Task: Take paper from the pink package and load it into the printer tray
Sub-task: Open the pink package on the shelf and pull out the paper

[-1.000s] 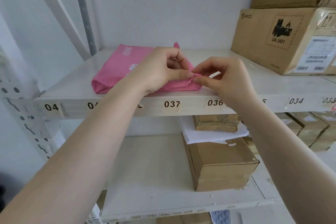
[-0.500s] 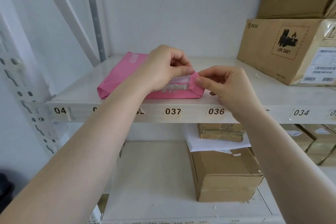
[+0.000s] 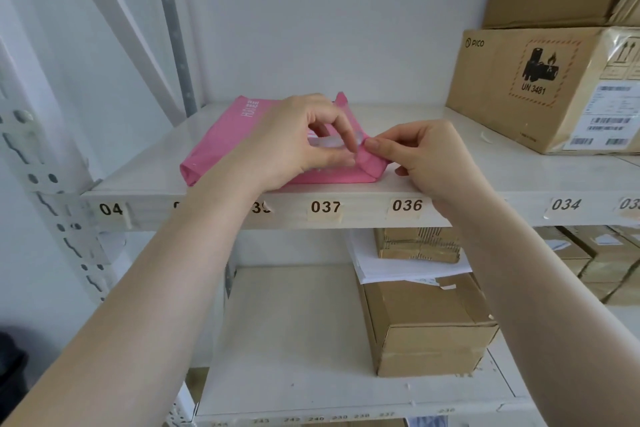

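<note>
Both hands are working right at the shelf's front edge: the left hand is pinching the top flap of the pink package while the right hand is pinching the wrapper's near right corner, so they're almost touching. The package is lying flat, long side running away and leftward from its opened end, paper inside probably sliding out rightward. No printer showing anywhere, just a cardboard box further back right.

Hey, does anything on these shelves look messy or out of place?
Yes: on the lower shelf, loose white sheets lie askew, sandwiched between two cardboard boxes and overhanging the lower one.
</note>
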Demonstrator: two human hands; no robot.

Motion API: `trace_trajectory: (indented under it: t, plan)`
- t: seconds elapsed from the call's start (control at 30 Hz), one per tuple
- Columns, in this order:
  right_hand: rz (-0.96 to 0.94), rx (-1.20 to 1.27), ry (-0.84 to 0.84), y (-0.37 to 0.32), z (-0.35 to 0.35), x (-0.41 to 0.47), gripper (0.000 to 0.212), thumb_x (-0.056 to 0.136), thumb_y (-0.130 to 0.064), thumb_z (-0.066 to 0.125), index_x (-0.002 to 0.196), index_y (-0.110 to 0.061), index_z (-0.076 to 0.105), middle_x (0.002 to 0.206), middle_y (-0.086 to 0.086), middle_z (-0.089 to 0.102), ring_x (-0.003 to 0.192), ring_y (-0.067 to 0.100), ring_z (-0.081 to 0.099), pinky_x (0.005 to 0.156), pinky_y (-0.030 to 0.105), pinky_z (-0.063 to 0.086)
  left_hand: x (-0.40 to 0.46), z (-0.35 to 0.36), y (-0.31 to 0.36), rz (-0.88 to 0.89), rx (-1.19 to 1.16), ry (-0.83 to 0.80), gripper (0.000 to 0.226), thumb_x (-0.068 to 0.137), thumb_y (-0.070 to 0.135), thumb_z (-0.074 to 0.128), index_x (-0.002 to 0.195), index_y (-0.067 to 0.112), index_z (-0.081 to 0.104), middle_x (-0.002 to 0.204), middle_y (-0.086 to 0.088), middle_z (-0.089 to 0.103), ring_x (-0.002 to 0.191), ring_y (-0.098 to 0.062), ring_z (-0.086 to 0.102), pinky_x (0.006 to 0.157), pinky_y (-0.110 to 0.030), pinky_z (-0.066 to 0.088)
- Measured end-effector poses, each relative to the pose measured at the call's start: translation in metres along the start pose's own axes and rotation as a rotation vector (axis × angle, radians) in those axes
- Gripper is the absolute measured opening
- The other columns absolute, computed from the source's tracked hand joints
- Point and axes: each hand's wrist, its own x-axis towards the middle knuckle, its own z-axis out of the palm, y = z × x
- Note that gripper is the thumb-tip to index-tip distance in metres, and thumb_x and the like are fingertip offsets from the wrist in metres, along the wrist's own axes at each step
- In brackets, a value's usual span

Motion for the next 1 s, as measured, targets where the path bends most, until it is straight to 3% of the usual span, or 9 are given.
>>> trace_trajectory:
  t: [0.1,0.23,0.37,0.47,0.57,0.67,0.73,0.9,1.0]
  plan:
    - [0.001,-0.002,-0.013,0.0,0.001,0.0,0.012,0.076,-0.03,0.077,0.067,-0.023,0.075,0.059,-0.006,0.067,0.055,0.004,0.052,0.048,0.013,0.038,-0.002,0.006,-0.001,-0.015,0.071,0.043,0.016,0.067,0.031,0.084,0.079,0.029,0.073,0.097,0.0,0.065,0.089,-0.015,0.06,0.076,-0.028,0.044]
    - [-0.002,-0.047,-0.037,0.0,0.006,-0.001,0.021,0.07,-0.037,0.081,0.067,-0.019,0.07,0.055,-0.01,0.06,0.046,0.0,0.044,0.048,0.014,0.035,-0.001,0.007,-0.001,-0.063,0.023,0.069,0.015,0.064,0.032,0.085,0.071,0.026,0.073,0.095,-0.001,0.069,0.095,-0.017,0.062,0.074,-0.02,0.042]
    - [0.063,-0.042,-0.024,-0.003,0.004,0.001,0.016,0.072,-0.033,0.08,0.061,-0.024,0.072,0.054,-0.007,0.061,0.044,0.005,0.043,0.044,0.018,0.034,0.0,0.005,0.001,-0.154,-0.08,0.027,0.018,0.061,0.035,0.086,0.069,0.023,0.076,0.098,-0.007,0.074,0.093,-0.028,0.064,0.064,-0.019,0.046]
    - [0.099,-0.038,-0.037,-0.005,-0.001,0.0,0.012,0.073,-0.029,0.08,0.063,-0.024,0.074,0.06,-0.004,0.066,0.05,0.008,0.049,0.046,0.018,0.039,0.001,0.003,0.001,-0.194,-0.153,-0.011,0.015,0.06,0.03,0.087,0.066,0.023,0.075,0.097,0.002,0.075,0.09,-0.019,0.066,0.066,-0.014,0.045]
    - [0.101,-0.017,-0.047,-0.006,-0.005,-0.002,0.009,0.076,-0.024,0.078,0.067,-0.024,0.075,0.058,-0.011,0.069,0.052,-0.001,0.056,0.047,0.011,0.043,-0.001,0.0,0.0,-0.191,-0.183,-0.065,0.013,0.06,0.025,0.087,0.065,0.025,0.075,0.092,0.015,0.073,0.083,0.006,0.062,0.069,-0.004,0.043]
    - [0.079,-0.027,-0.038,-0.008,0.0,-0.006,0.012,0.076,-0.029,0.077,0.072,-0.018,0.073,0.062,-0.006,0.068,0.058,0.005,0.056,0.055,0.019,0.042,-0.004,-0.002,-0.002,-0.172,-0.134,-0.129,0.013,0.061,0.026,0.087,0.067,0.029,0.075,0.098,0.018,0.067,0.089,0.014,0.056,0.079,-0.011,0.036]
    - [0.059,-0.077,-0.043,-0.008,0.006,-0.009,0.029,0.072,-0.032,0.079,0.078,-0.006,0.069,0.068,0.006,0.064,0.062,0.013,0.053,0.058,0.026,0.04,-0.006,-0.002,-0.001,-0.147,-0.08,-0.16,0.013,0.061,0.028,0.086,0.066,0.031,0.075,0.103,0.017,0.065,0.091,0.014,0.055,0.08,-0.014,0.034]
    - [0.072,0.001,-0.112,-0.008,0.001,-0.013,0.017,0.07,0.003,0.077,0.078,-0.006,0.065,0.069,0.008,0.066,0.056,0.01,0.064,0.057,0.021,0.054,-0.011,-0.002,0.001,-0.124,0.003,-0.193,0.007,0.069,0.037,0.081,0.067,0.033,0.076,0.099,0.017,0.065,0.087,0.013,0.056,0.072,-0.006,0.037]
    - [0.088,0.034,-0.152,-0.009,-0.007,-0.013,0.021,0.068,0.003,0.08,0.08,-0.008,0.066,0.075,0.009,0.069,0.061,0.012,0.065,0.061,0.021,0.056,-0.014,0.001,0.001,-0.12,-0.054,-0.064,0.009,0.069,0.026,0.083,0.071,0.025,0.074,0.093,0.004,0.071,0.081,-0.007,0.06,0.064,-0.007,0.038]
